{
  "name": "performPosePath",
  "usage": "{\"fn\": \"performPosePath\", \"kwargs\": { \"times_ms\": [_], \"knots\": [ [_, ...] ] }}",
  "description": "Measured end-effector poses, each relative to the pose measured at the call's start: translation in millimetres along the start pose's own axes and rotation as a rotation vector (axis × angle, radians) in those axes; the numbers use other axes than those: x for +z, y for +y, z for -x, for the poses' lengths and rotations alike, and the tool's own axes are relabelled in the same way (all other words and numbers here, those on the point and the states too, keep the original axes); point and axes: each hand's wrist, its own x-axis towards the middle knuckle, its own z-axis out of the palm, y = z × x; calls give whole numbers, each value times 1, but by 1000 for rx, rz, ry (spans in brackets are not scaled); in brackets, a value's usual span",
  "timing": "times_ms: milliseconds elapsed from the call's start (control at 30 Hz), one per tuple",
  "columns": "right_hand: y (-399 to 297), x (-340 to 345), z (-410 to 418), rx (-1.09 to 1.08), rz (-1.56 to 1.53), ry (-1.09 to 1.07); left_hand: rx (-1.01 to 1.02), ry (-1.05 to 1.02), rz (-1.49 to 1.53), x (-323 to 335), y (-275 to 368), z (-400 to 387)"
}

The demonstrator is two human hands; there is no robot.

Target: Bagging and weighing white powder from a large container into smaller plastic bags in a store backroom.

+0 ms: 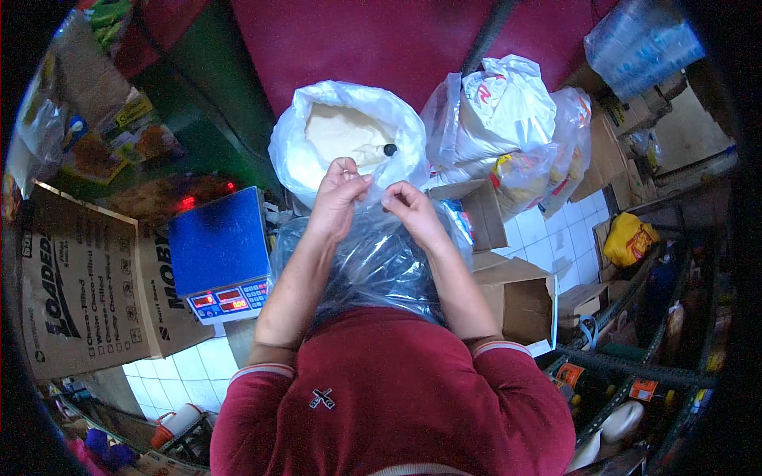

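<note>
Both my hands are raised in front of me, with a thin clear plastic bag (375, 189) pinched between them. My left hand (339, 199) has thumb and forefinger closed on its left side. On its right side, the bent fingers of my right hand (411, 208) grip the plastic. Just beyond them stands a large white plastic sack (286, 137), its rim rolled open, holding a pale powder or fine grain (342, 131). A scoop or container with a dark round end (390, 150) lies in the powder. Nearer my body is a big transparent plastic bag (381, 256).
A digital scale with a blue platform (220, 244) stands at left beside a large printed cardboard box (83, 285). Filled plastic bags (506, 107) stand at right, above open cardboard boxes (518, 291). Metal shelving (625, 381) runs along the lower right.
</note>
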Motion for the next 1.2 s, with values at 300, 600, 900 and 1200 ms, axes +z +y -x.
{"fn": "performPosePath", "kwargs": {
  "times_ms": [300, 600, 900, 1200],
  "knots": [
    [1, 12, -17, -141, 474, 21, -20, -108, -311, 1, 11, 15],
    [-13, 64, -35, -443, 849, -37, 710, 235, -1384, -63, 42, 12],
    [-17, 26, -99, 136, 355, -707, 500, 117, -1685, -113, 78, 63],
    [95, -5, -204, 88, 1973, -434, 328, 589, -1660, -148, 118, 99]
  ]
}}
